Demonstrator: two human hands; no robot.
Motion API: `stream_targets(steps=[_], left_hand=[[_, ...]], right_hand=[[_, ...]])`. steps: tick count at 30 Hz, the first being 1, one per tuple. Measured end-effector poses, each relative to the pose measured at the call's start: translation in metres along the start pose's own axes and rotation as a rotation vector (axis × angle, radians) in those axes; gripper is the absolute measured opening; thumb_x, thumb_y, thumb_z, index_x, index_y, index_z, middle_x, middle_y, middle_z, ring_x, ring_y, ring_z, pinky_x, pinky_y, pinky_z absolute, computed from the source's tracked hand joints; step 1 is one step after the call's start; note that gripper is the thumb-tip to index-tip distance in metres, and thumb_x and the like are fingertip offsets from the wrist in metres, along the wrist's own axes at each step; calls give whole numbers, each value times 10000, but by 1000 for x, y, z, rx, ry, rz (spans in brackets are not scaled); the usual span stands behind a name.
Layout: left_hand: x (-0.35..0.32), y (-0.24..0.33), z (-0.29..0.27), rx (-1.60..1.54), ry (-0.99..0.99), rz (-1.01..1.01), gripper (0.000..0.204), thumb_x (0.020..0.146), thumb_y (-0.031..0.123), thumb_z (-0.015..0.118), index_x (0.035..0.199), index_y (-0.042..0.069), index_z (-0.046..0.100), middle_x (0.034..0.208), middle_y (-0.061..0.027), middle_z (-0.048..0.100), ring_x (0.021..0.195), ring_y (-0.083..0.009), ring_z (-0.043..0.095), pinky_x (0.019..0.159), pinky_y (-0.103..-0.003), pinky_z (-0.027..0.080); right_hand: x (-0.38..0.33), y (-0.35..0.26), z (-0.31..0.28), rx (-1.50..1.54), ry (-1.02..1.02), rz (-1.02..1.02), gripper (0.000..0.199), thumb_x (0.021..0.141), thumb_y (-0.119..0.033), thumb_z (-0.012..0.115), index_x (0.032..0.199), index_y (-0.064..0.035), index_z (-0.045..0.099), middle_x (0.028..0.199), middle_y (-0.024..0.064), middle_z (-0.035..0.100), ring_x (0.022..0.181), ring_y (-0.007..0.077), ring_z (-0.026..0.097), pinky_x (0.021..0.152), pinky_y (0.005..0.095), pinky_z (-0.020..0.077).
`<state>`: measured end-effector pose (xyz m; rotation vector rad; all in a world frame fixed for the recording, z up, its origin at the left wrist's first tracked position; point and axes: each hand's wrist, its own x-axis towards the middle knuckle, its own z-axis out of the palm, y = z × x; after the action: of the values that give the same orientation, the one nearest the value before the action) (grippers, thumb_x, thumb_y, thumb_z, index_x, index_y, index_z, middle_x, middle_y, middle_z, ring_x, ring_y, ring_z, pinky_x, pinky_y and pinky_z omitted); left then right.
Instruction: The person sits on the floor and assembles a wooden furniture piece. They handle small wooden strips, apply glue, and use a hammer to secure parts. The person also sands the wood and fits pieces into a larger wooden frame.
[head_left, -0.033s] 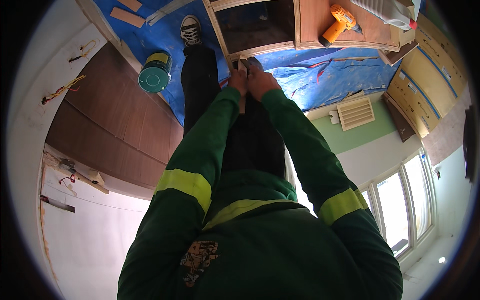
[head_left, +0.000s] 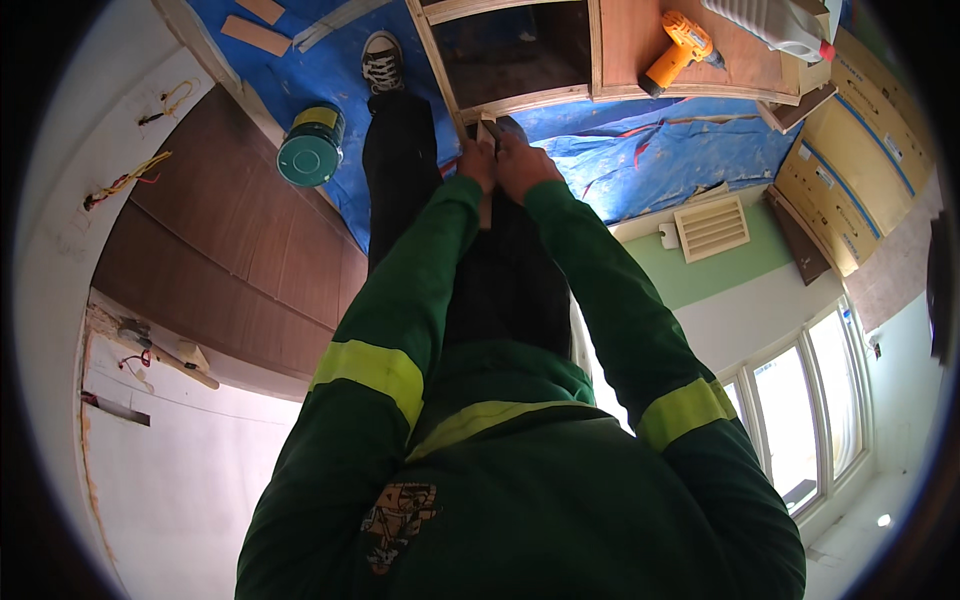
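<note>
Nothing has visibly shifted from the frame before. The left hand (head_left: 477,160) and right hand (head_left: 527,165) stay side by side, each grip pressed together around a pale wooden strip (head_left: 487,210) (only its narrow edge shows). The strip meets the lower corner of an open wooden cabinet frame (head_left: 530,98), so the work reads as held steady.

The frame is smooth light timber with a dark hollow. Below it lies a crinkled blue tarp (head_left: 640,150), with a round green paint tin (head_left: 311,148) and a chunky orange cordless drill (head_left: 676,52) nearby.
</note>
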<state>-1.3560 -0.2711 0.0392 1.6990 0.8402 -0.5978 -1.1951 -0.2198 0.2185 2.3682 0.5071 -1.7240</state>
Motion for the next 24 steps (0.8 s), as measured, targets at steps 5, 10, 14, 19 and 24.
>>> stream_targets(steps=[5, 10, 14, 19, 24], left_hand=[[4, -13, 21, 31, 36, 21, 333, 956, 184, 573, 1195, -48, 555, 1172, -299, 581, 991, -493, 657, 858, -517, 560], [17, -36, 38, 299, 2, 165, 360, 924, 216, 594, 1203, -12, 590, 1152, -240, 618, 1017, -441, 662, 867, -500, 544], [16, 9, -28, 271, -172, 244, 353, 902, 178, 597, 1200, -10, 625, 1164, -241, 634, 1082, -417, 636, 879, -469, 534], [21, -8, -12, 226, -131, 275, 343, 908, 156, 616, 1191, -37, 628, 1182, -261, 636, 1106, -436, 616, 920, -489, 532], [0, 32, -38, -73, -76, -169, 431, 845, 160, 751, 1182, -66, 607, 1194, -301, 608, 1098, -466, 616, 963, -506, 534]], right_hand=[[10, 1, 7, 40, 6, -17, 405, 1010, -309, 488, 1351, -105, 569, 1157, 287, 700, 1115, 493, 651, 992, 571, 507], [9, -6, 5, 11, -31, 24, 414, 1022, -318, 485, 1369, -108, 564, 1181, 282, 695, 1136, 470, 654, 1001, 547, 510], [23, 6, 19, 7, -12, 8, 411, 1031, -337, 473, 1342, -86, 568, 1191, 294, 688, 1140, 475, 651, 1005, 552, 508], [29, 2, 21, -16, 31, -5, 411, 1030, -376, 477, 1318, -95, 561, 1202, 310, 684, 1162, 478, 657, 996, 551, 524], [10, 27, 11, 80, 35, 21, 406, 1014, -309, 482, 1351, -91, 545, 1159, 293, 699, 1113, 478, 662, 988, 562, 515]])
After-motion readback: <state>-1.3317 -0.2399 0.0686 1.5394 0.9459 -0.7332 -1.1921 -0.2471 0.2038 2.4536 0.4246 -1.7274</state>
